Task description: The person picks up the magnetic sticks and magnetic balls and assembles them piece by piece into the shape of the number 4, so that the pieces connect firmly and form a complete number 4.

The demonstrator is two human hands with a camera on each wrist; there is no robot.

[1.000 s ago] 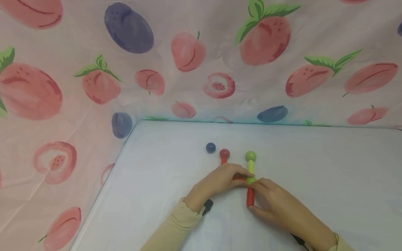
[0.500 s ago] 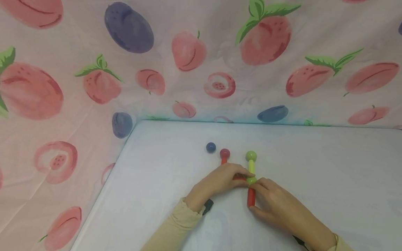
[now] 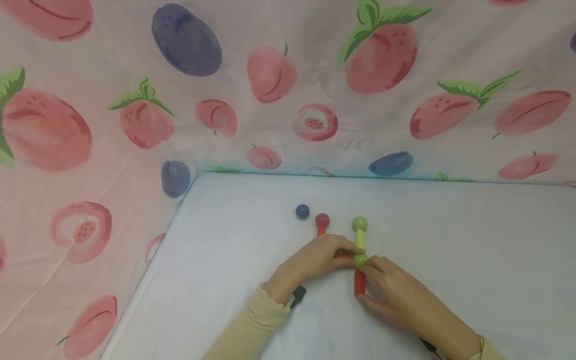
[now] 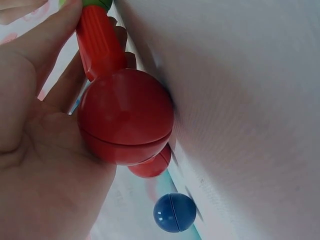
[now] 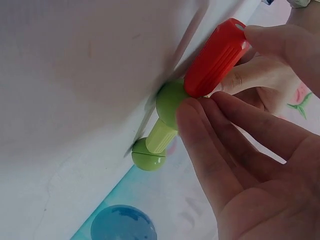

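My left hand (image 3: 321,257) pinches a red toy building rod (image 4: 102,42) near its joint with a green ball (image 3: 360,259). At that rod's other end, by my palm, is a large red ball (image 4: 125,112), hidden in the head view. My right hand (image 3: 396,287) holds a second red rod (image 5: 217,57), thumb at its free end and fingertips by the same green ball. That rod's other end meets the ball. A yellow-green rod (image 3: 360,239) runs from this ball to a farther green ball (image 3: 359,224).
Beyond my left hand, another red rod (image 3: 321,231) leads to a far red ball (image 3: 322,220). A loose blue ball (image 3: 302,211) lies left of it on the white table (image 3: 472,240). A fruit-print cloth (image 3: 315,75) borders the table's back and left.
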